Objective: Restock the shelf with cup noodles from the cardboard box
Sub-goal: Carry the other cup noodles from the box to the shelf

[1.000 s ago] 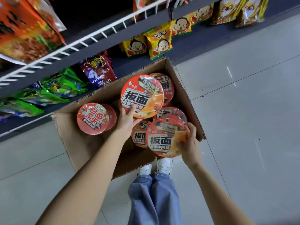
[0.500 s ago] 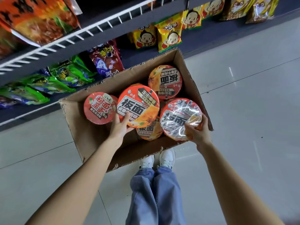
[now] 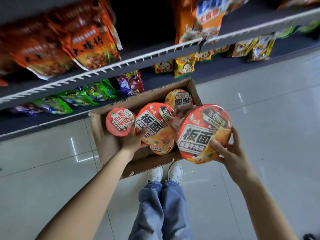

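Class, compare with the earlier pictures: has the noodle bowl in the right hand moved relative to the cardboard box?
Yes. The noodle bowl in the right hand has risen and swung outward, now overhanging the cardboard box at its right edge.

The box (image 3: 110, 144) sits on the grey tiled floor (image 3: 259, 118), near the bottom shelf (image 3: 57, 121) of snack bags (image 3: 57, 104).

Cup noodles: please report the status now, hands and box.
Left hand grips a bowl over the box. Right hand holds a second bowl, lifted. More bowls in box. Shelf path open.
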`<state>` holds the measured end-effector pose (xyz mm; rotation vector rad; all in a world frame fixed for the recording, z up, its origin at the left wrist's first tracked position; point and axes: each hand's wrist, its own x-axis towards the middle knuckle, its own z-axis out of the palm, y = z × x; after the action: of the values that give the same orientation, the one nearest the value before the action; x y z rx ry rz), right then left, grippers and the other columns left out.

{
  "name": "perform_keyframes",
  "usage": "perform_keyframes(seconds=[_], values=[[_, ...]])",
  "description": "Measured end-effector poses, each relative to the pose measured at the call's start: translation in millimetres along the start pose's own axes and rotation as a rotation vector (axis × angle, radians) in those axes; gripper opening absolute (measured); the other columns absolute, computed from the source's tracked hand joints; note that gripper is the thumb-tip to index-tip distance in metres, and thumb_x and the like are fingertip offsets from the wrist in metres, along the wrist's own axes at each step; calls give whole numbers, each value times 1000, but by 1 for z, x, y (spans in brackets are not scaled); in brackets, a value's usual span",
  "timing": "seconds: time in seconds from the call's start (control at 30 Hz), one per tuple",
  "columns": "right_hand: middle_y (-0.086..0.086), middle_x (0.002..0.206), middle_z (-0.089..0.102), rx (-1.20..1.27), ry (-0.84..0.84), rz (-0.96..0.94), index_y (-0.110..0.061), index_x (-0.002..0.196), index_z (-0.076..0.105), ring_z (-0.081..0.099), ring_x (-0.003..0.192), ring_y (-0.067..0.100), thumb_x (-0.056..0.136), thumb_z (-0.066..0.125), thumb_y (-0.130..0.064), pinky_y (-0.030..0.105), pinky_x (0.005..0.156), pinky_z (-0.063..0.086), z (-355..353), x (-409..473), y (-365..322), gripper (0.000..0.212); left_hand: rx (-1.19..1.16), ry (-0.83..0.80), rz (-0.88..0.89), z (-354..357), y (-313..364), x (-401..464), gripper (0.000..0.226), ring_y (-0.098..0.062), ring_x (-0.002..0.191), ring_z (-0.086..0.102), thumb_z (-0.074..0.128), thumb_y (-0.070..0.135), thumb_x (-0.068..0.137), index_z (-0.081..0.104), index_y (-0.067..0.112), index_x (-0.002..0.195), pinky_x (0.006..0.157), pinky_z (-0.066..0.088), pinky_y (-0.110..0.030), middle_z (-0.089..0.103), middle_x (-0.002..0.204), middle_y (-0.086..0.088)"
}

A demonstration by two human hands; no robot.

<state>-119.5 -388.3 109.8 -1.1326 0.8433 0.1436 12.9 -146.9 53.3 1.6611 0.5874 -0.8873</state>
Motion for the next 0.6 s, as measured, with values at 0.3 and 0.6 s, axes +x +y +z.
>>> perform_keyframes(seconds=[0.3, 0.6], values=[[-11, 120, 62, -224, -177, -163, -49, 128, 36, 66, 99, 3, 77, 71, -32, 23, 71, 55, 37, -161, -172, 64, 59, -171, 125, -11, 139, -194, 49, -26, 104, 58, 52, 18, 95, 33, 17, 140, 58, 59, -29, 50, 131, -4], [-2, 119, 66, -427, -36, -554, -13, 127, 53, 63, 103, 0, 64, 84, -10, 23, 91, 52, 114, -249, -230, 71, 186, -236, 236, -49, 237, -328, 47, -39, 112, 56, 55, 21, 94, 36, 11, 137, 81, 56, -40, 40, 143, -24]])
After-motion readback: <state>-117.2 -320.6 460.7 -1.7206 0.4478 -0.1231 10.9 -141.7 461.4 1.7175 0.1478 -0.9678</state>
